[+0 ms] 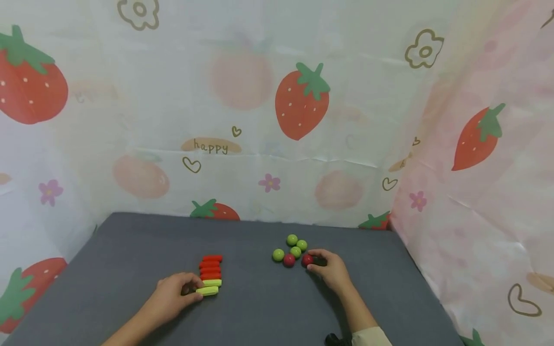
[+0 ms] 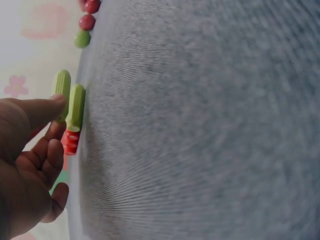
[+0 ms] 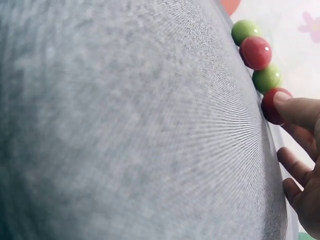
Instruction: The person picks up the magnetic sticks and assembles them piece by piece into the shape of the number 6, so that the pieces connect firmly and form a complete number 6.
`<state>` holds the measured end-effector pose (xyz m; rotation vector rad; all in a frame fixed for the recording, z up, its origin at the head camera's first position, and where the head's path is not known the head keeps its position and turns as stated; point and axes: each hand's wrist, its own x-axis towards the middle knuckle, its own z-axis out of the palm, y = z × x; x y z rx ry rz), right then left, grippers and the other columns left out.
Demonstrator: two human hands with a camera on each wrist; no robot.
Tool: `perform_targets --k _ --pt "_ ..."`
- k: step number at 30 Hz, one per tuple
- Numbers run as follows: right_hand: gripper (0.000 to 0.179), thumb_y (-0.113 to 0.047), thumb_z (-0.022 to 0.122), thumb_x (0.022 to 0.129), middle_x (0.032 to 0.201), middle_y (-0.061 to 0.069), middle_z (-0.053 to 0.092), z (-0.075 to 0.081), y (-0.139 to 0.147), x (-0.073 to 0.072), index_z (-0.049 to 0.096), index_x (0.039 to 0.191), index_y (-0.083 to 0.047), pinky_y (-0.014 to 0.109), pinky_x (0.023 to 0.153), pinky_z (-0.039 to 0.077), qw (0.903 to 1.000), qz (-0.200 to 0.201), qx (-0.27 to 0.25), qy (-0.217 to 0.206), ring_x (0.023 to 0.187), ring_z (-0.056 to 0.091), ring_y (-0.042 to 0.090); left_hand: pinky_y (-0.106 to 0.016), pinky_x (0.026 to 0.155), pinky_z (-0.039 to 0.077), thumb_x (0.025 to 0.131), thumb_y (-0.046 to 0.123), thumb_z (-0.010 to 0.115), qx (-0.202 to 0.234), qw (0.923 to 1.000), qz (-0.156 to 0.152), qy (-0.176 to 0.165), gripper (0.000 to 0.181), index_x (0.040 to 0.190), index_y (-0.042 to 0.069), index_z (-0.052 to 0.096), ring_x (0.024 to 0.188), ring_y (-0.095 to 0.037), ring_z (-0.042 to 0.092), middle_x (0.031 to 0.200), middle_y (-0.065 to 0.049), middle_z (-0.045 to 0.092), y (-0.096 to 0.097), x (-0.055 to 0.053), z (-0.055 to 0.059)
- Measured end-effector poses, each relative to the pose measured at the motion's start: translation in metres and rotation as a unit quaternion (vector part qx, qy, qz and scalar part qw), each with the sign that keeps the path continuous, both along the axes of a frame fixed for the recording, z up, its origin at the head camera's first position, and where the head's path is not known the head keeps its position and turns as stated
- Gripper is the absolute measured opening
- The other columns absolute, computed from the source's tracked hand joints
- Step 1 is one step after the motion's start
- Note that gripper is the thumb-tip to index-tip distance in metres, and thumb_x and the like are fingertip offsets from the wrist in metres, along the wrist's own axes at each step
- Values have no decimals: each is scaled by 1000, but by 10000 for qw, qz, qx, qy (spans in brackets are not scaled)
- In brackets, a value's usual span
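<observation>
My left hand (image 1: 173,294) pinches a yellow-green ridged stick (image 1: 207,291) between thumb and fingers. In the left wrist view that held stick (image 2: 62,82) appears beside a second yellow-green stick (image 2: 76,107). Beyond them in the head view, several short red sticks (image 1: 210,270) lie side by side in a column. On the right, thumb and fingertips of my right hand (image 1: 334,273) grip a glossy dark red ball (image 1: 307,260). Just left of it is another red ball (image 1: 289,260), among several green balls (image 1: 278,255).
The dark grey table (image 1: 251,307) runs back to a strawberry-print cloth (image 1: 259,120). More of this cloth hangs along the left and right sides. A black object (image 1: 335,339) shows by the right sleeve (image 1: 371,336) at the near edge of view.
</observation>
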<state>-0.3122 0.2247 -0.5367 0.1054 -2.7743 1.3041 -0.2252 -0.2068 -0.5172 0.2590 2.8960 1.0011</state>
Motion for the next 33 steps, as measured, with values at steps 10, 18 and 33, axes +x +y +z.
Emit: perform_targets --k 10,18,33 --pt "35 -18 85 85 120 5 73 3 0 -1 75 119 -16 49 96 50 9998 -190 -27 -1 118 63 29 -40 81 38 86 28 83 208 9990 -279 287 16 100 30 74 79 -7 52 88 14 62 14 -8 8" --pt "34 -19 86 84 116 4 74 1 3 1 76 116 -14 50 96 49 9996 -277 -41 -35 116 64 28 -47 86 34 86 24 84 330 9976 -458 412 17 94 34 74 81 -6 53 92 17 64 39 -21 14" --pt "33 -21 86 84 98 -3 71 19 -9 15 77 116 -19 34 73 49 9993 83 -281 250 93 63 17 -29 66 44 89 17 81 649 9939 -820 350 14 100 22 75 78 -14 50 88 7 60 72 -44 15"
